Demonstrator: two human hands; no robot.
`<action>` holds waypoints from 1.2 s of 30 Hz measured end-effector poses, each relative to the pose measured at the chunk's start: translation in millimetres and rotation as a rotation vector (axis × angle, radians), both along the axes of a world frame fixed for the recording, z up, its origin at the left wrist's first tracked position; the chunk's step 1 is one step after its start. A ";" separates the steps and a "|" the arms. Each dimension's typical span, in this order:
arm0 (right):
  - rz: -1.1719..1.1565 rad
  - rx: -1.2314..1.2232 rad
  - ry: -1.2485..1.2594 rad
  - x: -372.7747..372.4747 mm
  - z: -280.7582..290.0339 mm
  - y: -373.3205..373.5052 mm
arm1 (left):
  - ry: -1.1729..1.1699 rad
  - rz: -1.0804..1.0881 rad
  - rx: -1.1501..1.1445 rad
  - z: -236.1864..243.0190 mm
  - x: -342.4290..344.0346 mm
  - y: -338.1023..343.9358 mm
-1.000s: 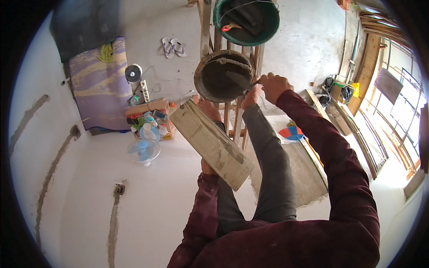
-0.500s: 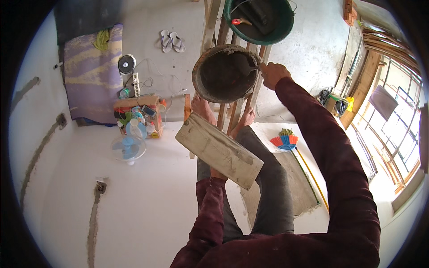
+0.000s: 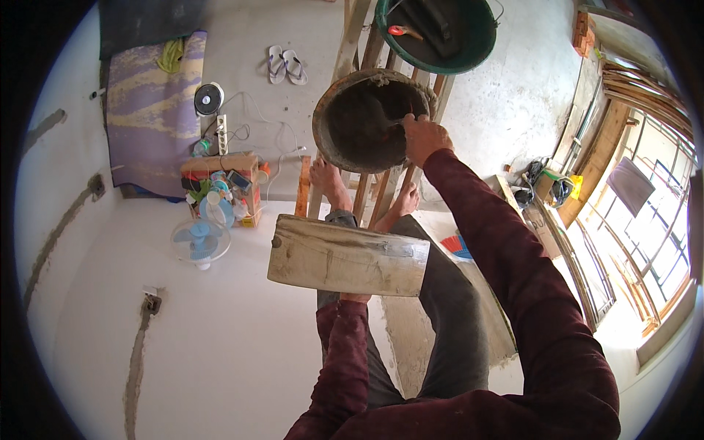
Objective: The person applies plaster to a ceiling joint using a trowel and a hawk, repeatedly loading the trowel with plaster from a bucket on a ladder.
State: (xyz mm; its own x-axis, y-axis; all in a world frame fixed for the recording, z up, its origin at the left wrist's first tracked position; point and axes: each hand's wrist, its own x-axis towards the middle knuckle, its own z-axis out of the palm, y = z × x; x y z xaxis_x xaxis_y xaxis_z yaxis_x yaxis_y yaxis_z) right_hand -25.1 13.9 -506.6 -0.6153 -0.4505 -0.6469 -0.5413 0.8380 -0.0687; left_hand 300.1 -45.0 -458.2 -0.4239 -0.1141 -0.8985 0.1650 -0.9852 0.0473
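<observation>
My left hand [image 3: 356,298] is mostly hidden beneath a flat wooden mortar board [image 3: 345,257] that it holds level in front of my legs; only the fingertips show at the near edge. My right hand [image 3: 425,139] reaches out to a round, mortar-caked pan [image 3: 326,110] on the wooden ladder [image 3: 364,192] and is closed on the handle of a trowel [image 3: 385,121] whose blade lies inside the pan. My bare feet [image 3: 328,180] stand on the ladder rungs. Both sleeves are dark red.
A green bucket [image 3: 473,48] with tools hangs farther up the ladder. Far below on the floor are a blue fan [image 3: 199,240], a crate of clutter [image 3: 221,183], a small fan [image 3: 209,99], flip-flops [image 3: 286,64] and a purple mat [image 3: 150,110]. Window frames [image 3: 645,220] run along the right.
The mortar board has swung from a slant to nearly level across my legs. My right hand has stayed at the pan, now reaching a little further over its rim.
</observation>
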 end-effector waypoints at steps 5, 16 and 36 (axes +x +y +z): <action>-0.039 -0.039 -0.076 15.4 0.1 6.6 | 0.000 0.003 0.001 -1.6 5.3 4.8; -0.194 -0.008 -0.130 26.4 -9.9 1.0 | -0.022 0.019 0.017 2.6 16.4 13.8; -0.308 -0.160 -0.177 65.2 -15.3 -0.5 | -0.043 0.036 0.002 2.1 24.0 14.1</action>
State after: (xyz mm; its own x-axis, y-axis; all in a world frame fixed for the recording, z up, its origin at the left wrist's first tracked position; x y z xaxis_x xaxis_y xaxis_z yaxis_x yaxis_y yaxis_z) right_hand 40.2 13.3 -521.9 -0.6224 -0.3660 -0.6918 -0.2344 0.9305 -0.2815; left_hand 324.0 -30.9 -456.1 -0.3802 -0.1270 -0.9161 0.1982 -0.9787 0.0534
